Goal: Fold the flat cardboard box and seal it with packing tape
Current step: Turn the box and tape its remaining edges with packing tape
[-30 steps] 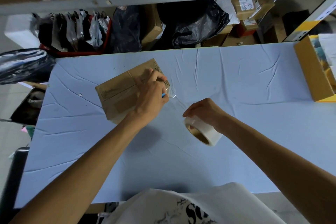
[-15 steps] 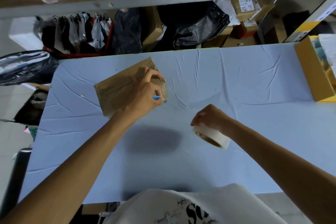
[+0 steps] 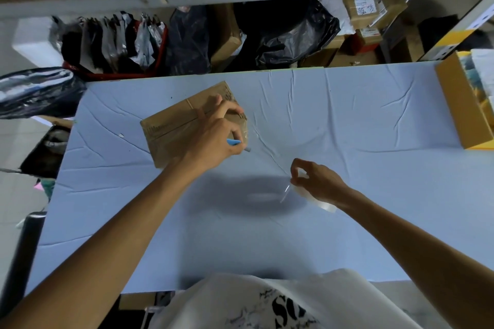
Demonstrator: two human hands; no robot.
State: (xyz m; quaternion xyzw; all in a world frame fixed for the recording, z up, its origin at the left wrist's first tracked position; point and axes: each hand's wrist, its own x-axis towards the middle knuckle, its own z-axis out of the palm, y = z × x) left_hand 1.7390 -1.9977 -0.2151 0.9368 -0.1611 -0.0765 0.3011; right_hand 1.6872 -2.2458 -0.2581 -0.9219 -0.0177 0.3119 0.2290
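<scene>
A brown cardboard box (image 3: 173,125) lies folded on the blue table (image 3: 347,128), left of the middle. My left hand (image 3: 216,139) rests on its right end and is closed around a small blue cutter (image 3: 236,144) whose tip pokes out past the box's edge. A clear strip of tape stretches from that edge down to the right. My right hand (image 3: 318,181) grips the roll of packing tape (image 3: 319,199) low over the table; the roll is blurred and mostly hidden under the hand.
An open yellow carton (image 3: 465,104) stands at the table's right edge. Behind the far edge are shelves with black plastic bags (image 3: 288,35), a red basket of packets (image 3: 112,45) and stacked cardboard parcels (image 3: 369,10). A dark chair part (image 3: 24,248) is at the left.
My right hand has pulled the tape roll down and to the right, away from the box, drawing out a longer strip. My left hand stays on the box's right end with the cutter.
</scene>
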